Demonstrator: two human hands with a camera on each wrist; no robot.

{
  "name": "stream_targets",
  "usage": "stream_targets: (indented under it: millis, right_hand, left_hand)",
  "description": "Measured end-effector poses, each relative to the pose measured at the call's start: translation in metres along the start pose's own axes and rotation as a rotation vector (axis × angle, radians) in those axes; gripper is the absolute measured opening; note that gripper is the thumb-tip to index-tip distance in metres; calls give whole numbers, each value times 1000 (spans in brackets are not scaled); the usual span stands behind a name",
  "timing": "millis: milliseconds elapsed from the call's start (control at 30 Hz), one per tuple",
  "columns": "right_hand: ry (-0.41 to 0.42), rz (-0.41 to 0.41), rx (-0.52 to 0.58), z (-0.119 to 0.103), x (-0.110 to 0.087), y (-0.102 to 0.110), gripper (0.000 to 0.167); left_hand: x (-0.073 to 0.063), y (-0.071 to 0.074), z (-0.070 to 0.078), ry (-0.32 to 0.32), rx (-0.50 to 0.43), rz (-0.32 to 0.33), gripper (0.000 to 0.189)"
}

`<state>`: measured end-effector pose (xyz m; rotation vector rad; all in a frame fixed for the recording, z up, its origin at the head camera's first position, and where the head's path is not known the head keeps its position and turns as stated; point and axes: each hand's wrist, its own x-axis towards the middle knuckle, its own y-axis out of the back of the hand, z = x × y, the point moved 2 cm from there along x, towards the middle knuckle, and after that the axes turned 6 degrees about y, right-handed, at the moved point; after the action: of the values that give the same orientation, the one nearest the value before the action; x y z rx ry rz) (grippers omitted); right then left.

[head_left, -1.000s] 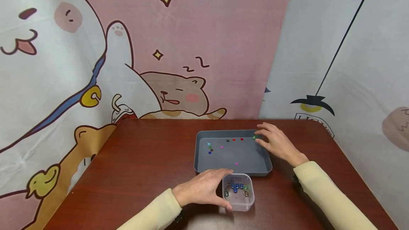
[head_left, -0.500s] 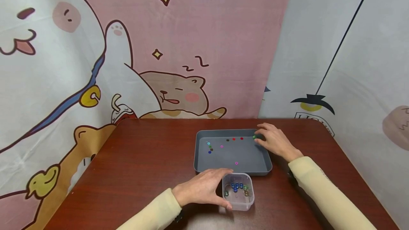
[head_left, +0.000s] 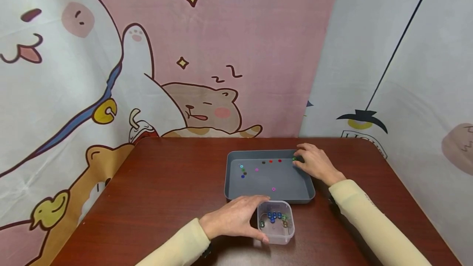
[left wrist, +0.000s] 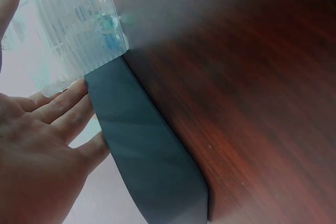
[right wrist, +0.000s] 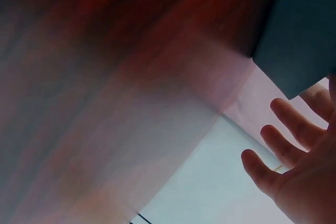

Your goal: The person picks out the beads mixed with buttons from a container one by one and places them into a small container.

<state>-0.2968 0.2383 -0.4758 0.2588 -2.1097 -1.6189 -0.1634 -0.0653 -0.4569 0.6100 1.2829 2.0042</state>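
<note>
My left hand (head_left: 236, 218) holds a clear plastic box (head_left: 277, 239) at its left side, fingers at the far end and thumb at the near corner. Several blue beads (head_left: 274, 214), plus green and brown ones, lie inside it. In the left wrist view the fingers (left wrist: 65, 111) reach along the box (left wrist: 68, 30). My right hand (head_left: 318, 165) is at the far right corner of the grey tray (head_left: 264, 200), thumb and forefinger beside a green bead (head_left: 294, 159). Whether they pinch it is too small to tell. In the right wrist view three fingers (right wrist: 294, 124) are spread; thumb and forefinger are hidden.
Small coloured beads lie scattered in the tray, among them red (head_left: 279, 161), pink (head_left: 273, 189) and blue (head_left: 242, 176) ones. The box stands against the tray's near edge on a brown wooden table (head_left: 177, 175). A printed cloth (head_left: 273, 52) hangs behind.
My right thumb has drawn in closer to the green bead, and the right forearm has shifted slightly left. The left hand and the box have stayed put.
</note>
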Motion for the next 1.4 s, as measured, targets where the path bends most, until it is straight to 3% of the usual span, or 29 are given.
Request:
stream_targets:
  millis: [1033, 1400]
  right_hand:
    - [-23, -48, -26, -3, 5, -4, 20]
    - [7, -54, -21, -4, 5, -4, 10]
  left_hand:
    - [0, -1, 0, 6, -16, 1, 97]
    - [0, 0, 0, 7, -10, -4, 97]
